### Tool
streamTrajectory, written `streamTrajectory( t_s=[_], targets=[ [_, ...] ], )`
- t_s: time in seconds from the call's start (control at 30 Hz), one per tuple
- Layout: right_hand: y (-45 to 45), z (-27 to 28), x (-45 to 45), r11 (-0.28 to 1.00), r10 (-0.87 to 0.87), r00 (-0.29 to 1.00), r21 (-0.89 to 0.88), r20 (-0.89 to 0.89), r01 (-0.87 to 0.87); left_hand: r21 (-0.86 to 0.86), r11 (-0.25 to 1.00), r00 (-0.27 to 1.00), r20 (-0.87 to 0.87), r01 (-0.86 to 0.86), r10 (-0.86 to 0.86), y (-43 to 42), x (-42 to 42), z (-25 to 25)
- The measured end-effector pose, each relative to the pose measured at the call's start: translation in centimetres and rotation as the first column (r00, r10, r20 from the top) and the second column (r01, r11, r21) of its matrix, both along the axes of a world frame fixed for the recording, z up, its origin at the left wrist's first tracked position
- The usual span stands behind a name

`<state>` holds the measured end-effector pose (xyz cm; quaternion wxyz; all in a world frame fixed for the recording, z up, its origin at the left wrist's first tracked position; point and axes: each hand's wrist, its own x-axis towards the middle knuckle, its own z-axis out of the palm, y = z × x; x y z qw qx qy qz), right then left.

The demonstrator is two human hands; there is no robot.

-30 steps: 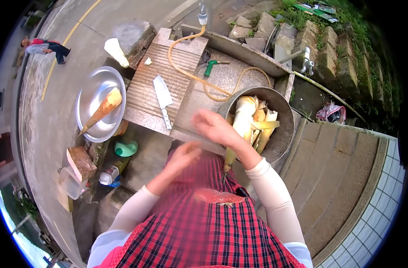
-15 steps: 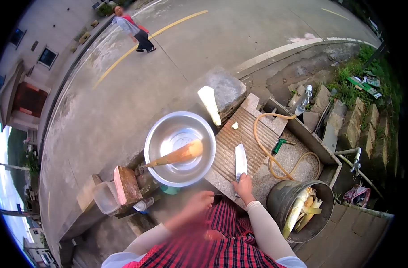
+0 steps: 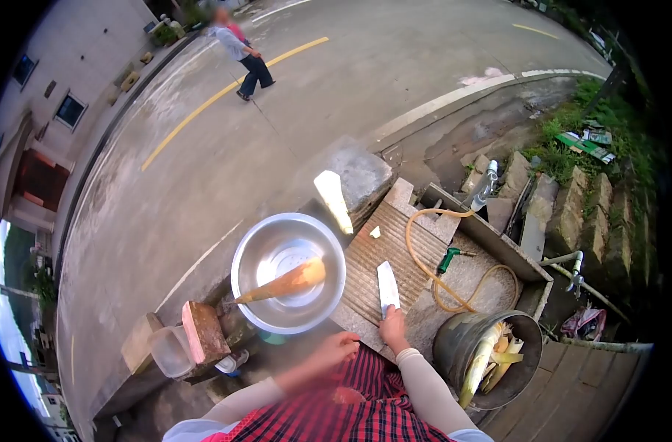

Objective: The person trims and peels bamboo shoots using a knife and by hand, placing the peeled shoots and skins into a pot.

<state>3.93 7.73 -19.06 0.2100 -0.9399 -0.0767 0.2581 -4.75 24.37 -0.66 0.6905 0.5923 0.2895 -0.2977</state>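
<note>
My right hand (image 3: 393, 330) grips the handle of a kitchen knife (image 3: 387, 287), its broad blade pointing away from me over the ridged washboard slab (image 3: 373, 261). My left hand (image 3: 337, 349) hovers over my lap near the metal basin's lower edge. It is empty, fingers loosely bent and slightly apart. In the metal basin (image 3: 240, 295) lies a brown, cone-shaped bamboo shoot (image 3: 288, 281), its thin end by the left rim. A pale, peeled bamboo shoot (image 3: 333, 200) leans at the stone block (image 3: 358, 166). A small pale piece (image 3: 375, 232) lies on the slab.
A bucket (image 3: 454, 346) with pale peelings (image 3: 490, 361) stands at my right. A yellow hose (image 3: 411, 239) with a green nozzle (image 3: 446, 259) lies in the stone sink (image 3: 527, 295). At left are a brick (image 3: 203, 331) and a plastic tub (image 3: 172, 353). A person (image 3: 247, 59) walks on the road.
The view has tilted, so the basin and slab sit lower and further left. My left hand's fingers have loosened slightly. The knife stays in my right hand. The person on the road has walked rightward.
</note>
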Motion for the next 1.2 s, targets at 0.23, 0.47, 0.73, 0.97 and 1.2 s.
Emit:
streamTrajectory(
  t_s=[0.23,0.47,0.73,0.97,1.2],
  targets=[
    [0.4,3.4,1.1,1.000,-0.021,1.000,0.014,0.005,0.021,-0.004,0.999,0.999,0.022,0.035,-0.035,-0.6,0.5,0.0],
    [-1.5,8.7,3.0,0.928,-0.274,0.960,0.280,0.058,0.248,-0.047,0.997,0.995,0.080,0.063,-0.059,-2.0,2.2,0.0],
    [-6.8,16.1,2.7,0.518,-0.587,0.778,0.636,-0.222,0.572,-0.054,0.983,0.971,0.169,0.178,-0.167,-3.6,3.2,0.3],
    [-9.0,17.2,1.5,0.021,-0.419,0.638,0.695,-0.646,0.718,-0.113,0.967,0.941,0.277,0.231,-0.192,-5.4,4.2,2.2],
    [-9.0,18.5,-0.2,-0.064,-0.307,0.778,0.827,-0.549,0.559,-0.107,0.972,0.727,0.681,0.210,-0.082,-8.2,6.9,8.1]
  ],
)
